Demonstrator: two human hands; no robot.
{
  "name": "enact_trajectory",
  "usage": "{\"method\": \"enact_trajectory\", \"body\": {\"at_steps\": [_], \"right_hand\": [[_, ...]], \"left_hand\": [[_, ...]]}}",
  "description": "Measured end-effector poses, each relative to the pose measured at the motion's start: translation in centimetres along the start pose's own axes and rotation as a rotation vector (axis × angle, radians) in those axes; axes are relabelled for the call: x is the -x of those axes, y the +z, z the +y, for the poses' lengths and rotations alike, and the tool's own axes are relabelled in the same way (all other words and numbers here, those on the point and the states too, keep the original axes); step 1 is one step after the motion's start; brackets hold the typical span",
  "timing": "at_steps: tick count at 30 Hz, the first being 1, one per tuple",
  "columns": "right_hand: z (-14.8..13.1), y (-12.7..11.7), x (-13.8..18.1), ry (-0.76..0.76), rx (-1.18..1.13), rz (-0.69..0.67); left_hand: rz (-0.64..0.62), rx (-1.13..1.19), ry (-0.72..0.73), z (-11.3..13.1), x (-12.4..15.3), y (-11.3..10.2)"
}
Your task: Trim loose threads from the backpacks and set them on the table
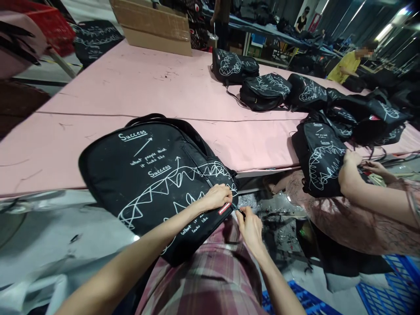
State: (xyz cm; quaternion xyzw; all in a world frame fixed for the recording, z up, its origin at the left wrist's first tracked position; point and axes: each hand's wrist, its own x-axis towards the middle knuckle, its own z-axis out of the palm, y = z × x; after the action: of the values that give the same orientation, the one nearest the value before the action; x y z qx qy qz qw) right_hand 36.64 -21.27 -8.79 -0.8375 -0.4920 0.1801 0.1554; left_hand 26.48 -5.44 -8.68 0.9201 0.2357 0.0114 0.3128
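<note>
A black backpack (131, 175) with white scribbles and "Success" lettering lies tilted across the table's near edge and my lap. My left hand (218, 197) rests on its front, fingers closed on the fabric by the red label (224, 208). Just to the right, my right hand (250, 225) is closed around a small dark tool (241, 212) that looks like thread snips. The tool's tip meets the bag's edge near the label; whether it touches a thread is too small to see.
The pink table (157, 87) carries several similar backpacks (265, 89) at the right. A person beside me has hands on another backpack (323, 157). A cardboard box (154, 26) stands at the back, blue crates (390, 284) on the floor. Another person (344, 68) wears yellow.
</note>
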Motion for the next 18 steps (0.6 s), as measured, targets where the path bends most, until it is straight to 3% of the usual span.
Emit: {"method": "enact_trajectory", "body": {"at_steps": [10, 18], "right_hand": [[1.6, -0.3, 1.3, -0.073, -0.037, 0.182], [1.2, -0.1, 0.8, -0.118, -0.028, 0.168]], "left_hand": [[0.174, 0.02, -0.081, 1.1, 2.5, 1.1], [0.179, 0.006, -0.087, 1.5, 2.5, 1.9]]}}
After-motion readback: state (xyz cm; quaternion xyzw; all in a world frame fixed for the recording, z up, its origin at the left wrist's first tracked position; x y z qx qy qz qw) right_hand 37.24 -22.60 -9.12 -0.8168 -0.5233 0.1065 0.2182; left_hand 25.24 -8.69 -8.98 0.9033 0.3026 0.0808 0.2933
